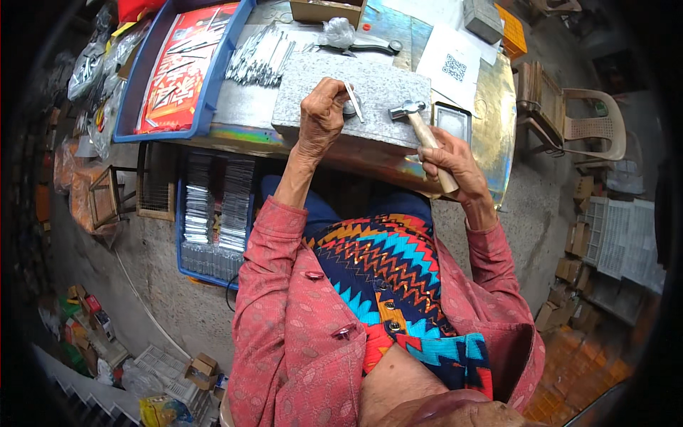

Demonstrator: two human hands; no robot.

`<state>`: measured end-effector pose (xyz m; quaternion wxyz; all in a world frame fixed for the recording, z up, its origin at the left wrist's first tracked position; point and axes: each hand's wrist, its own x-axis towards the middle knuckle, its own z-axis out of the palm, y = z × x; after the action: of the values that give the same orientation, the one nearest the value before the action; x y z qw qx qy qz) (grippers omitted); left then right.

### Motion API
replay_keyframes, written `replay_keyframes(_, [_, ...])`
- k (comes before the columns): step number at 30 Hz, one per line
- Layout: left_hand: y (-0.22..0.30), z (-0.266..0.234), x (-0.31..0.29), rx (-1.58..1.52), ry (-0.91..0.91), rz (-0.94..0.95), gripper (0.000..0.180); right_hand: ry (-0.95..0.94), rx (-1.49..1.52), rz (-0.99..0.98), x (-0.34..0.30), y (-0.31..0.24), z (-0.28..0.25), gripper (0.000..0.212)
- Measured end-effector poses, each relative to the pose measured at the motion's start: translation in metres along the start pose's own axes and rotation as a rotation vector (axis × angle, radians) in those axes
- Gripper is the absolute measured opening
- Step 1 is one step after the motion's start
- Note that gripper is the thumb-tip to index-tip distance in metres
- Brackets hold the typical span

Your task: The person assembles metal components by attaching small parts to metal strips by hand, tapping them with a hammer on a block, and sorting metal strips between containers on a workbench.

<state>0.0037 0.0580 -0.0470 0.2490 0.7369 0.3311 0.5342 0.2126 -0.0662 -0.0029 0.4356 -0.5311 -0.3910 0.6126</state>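
Hammer (422, 131) at one o'clock from the middle of my view, and already I see the main risk: its metal head stands close to the left hand (321, 112) at twelve. A swing that drifts towards nine would, I judge, catch knuckles instead of the thin pale strip (354, 102) held there. The strip is slim and appears tilted, so a poor seat on the grey block (307, 91) could let it skip or bend; I cannot tell whether it touches the block or the dark round piece (348, 109) beside it. A loose hold on the handle might also twist the head.

As for the fingers, the left ones curl inward and pinch the strip near its upper end, almost no gap between them, though the tips are partly hidden from me. At two o'clock the right hand (462, 169) closes around the wooden handle, fingers wrapped, the butt end poking out towards five, just beyond the edge of the table (496, 167).
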Motion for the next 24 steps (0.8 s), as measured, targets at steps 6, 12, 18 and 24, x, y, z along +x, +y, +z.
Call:
replay_keyframes(6, [-0.003,-0.001,-0.001,0.041,0.015,0.055,0.009,0.032,-0.035,-0.216,-0.003,-0.035,0.04,0.048])
replay_keyframes(12, [-0.002,0.001,0.0,0.072,0.023,0.066,0.006,0.162,-0.871,-0.932,0.029,-0.029,0.043,0.052])
replay_keyframes(18, [-0.005,0.003,-0.001,0.05,0.04,0.048,0.002,0.178,-1.152,-0.811,0.028,-0.033,0.045,0.054])
replay_keyframes(24, [-0.007,0.002,-0.003,-0.004,0.026,0.024,0.006,0.187,-0.825,-0.833,0.005,-0.073,0.06,0.048])
